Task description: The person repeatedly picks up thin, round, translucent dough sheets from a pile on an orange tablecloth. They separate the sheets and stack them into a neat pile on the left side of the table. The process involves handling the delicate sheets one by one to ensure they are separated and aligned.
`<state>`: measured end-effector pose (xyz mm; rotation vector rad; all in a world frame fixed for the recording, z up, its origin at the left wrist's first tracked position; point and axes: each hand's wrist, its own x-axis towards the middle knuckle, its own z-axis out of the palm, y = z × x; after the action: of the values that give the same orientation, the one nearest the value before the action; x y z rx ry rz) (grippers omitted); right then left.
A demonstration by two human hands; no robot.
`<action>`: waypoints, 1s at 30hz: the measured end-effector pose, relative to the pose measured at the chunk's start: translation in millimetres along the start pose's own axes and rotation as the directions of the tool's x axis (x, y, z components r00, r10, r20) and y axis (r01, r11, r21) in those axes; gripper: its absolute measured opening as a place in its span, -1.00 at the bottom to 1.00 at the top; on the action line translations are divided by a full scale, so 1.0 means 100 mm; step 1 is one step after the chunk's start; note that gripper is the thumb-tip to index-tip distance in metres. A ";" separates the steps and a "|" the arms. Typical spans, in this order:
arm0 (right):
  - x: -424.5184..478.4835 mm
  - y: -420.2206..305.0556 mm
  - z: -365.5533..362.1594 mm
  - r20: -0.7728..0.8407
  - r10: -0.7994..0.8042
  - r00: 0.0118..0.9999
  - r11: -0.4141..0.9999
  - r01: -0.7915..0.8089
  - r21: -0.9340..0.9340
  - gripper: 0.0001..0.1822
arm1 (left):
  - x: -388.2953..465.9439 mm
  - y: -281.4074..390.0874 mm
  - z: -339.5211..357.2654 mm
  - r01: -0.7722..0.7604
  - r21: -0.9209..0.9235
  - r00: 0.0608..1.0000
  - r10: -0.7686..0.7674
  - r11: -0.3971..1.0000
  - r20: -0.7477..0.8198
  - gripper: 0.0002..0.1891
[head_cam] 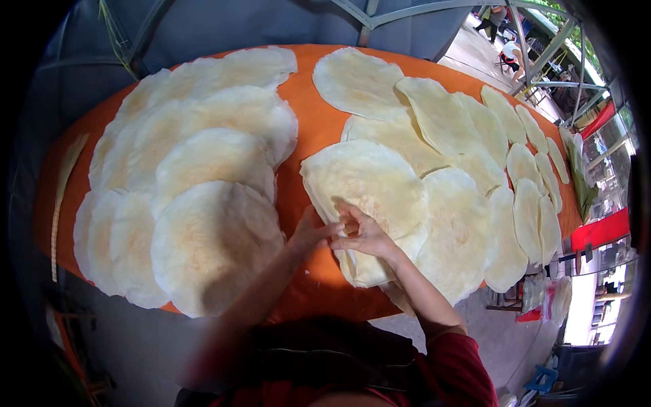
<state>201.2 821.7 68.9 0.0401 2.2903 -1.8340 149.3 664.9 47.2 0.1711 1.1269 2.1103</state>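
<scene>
A pile of thin, round, pale flatbreads (374, 173) lies right of centre before me, its left edge layered and folded over at the bottom. At that edge my left hand (310, 234) and my right hand (367, 235) meet, fingertips close together. The left hand's fingers are partly hidden beside the sheets, while its thumb reaches towards the right hand. My right hand lies over the top flatbread with thumb and fingers curved towards the edge. Whether either hand pinches a sheet is hidden. Left of my hands is another overlapping group of flatbreads (213, 244), partly in shadow.
An orange-covered table (318, 127) carries more overlapping flatbreads (452, 229) to the right. A long, narrow, pale strip (63, 193) lies at its left end. Metal frame bars (407, 15) stand behind it. Plastic bags (534, 292) hang at lower right; people (510, 51) are far off.
</scene>
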 end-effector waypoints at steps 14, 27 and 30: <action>-0.33 -2.01 -1.66 -0.272 -0.383 0.883 0.280 -0.170 -0.945 -0.84 | -0.27 -0.47 -0.45 0.085 -0.251 0.908 -0.178 0.964 -0.379 -0.54; -0.44 -2.44 -3.00 -0.489 -0.160 0.857 0.928 -0.037 -0.370 -0.80 | -0.48 -0.54 -0.52 0.061 -0.288 0.904 -0.175 0.956 -0.391 -0.56; -0.37 -2.72 -2.23 -0.309 -0.412 0.857 0.343 -0.168 -0.924 -0.87 | -0.59 -0.53 -0.55 -0.006 -0.348 0.927 -0.126 0.938 -0.354 -0.57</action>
<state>164.8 980.0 383.3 0.1746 3.4521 -0.1684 196.9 608.2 -14.9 -0.4436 0.9291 2.3022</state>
